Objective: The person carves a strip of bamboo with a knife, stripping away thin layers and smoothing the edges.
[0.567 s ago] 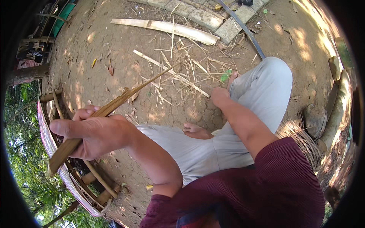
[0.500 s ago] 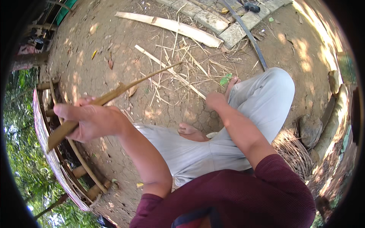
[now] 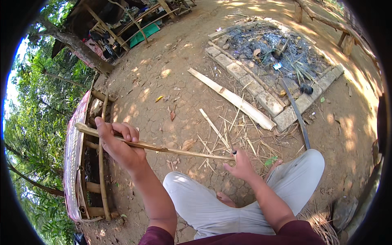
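My left hand [image 3: 122,149] is closed around the thick end of a long bamboo strip [image 3: 163,149], its thumb lying along the strip. The strip slants down to the right, and its thin end reaches my right hand [image 3: 241,166]. That hand is closed on what looks like a small knife [image 3: 231,143], its narrow blade pointing away from me and a dark band at its base. Whether the strip's tip touches the knife or the fingers, I cannot tell. Beyond the right hand lie pale shavings [image 3: 249,141] and a flat split piece [image 3: 214,127] on the ground.
A wide split bamboo length [image 3: 232,99] lies beside a block-edged fire pit [image 3: 267,102] with ash. A long dark blade [image 3: 296,114] leans over the pit's edge near my right knee [image 3: 312,161]. A bamboo bench [image 3: 102,163] stands at left, a bundle of sticks [image 3: 322,228] at lower right.
The view has tilted up, bringing in the fire pit. The bamboo strip now lies flatter, its thin end brought down to my right hand, where a blade now shows.
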`<state>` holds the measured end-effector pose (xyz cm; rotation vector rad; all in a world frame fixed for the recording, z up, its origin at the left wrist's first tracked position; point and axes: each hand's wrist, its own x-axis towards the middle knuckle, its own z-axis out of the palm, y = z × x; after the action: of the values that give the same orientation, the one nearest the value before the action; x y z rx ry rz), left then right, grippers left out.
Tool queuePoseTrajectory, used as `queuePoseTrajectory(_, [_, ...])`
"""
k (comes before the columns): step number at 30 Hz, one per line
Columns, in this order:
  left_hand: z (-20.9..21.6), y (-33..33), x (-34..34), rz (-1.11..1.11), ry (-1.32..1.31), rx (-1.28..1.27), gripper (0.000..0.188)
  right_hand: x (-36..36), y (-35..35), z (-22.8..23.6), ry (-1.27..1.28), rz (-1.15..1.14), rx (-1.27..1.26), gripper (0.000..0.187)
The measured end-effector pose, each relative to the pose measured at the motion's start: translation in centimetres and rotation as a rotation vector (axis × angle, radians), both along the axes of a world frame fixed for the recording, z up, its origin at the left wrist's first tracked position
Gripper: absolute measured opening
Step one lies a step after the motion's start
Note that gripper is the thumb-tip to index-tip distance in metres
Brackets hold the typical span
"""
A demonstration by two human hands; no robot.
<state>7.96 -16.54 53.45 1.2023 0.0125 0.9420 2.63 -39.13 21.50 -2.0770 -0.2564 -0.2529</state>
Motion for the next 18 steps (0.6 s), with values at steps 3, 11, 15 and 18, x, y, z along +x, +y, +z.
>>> queuePoseTrajectory(3, [2.1, 1.4, 1.2, -0.059, 0.047, -0.028, 0.05, -0.1, 1.0, 0.1, 0.411, 0.144, 0.208, 0.036])
queuePoseTrajectory(11, [-1.4, 4.9, 4.6, -0.155, 0.236, 0.086, 0.092, -1.7, 2.7, 3.0, 0.618, 0.297, 0.614, 0.032])
queuePoseTrajectory(15, [-9.2, 2.3, 2.7, -0.067, 0.531, 0.187, 0.083, -1.3, 2.5, 5.2, 0.724, 0.323, 0.738, 0.028])
queuePoseTrajectory(18, [-14.8, -1.1, 0.1, -0.315, 0.828, 0.192, 0.068, -1.2, 2.0, 6.6, 0.747, 0.366, 0.777, 0.024])
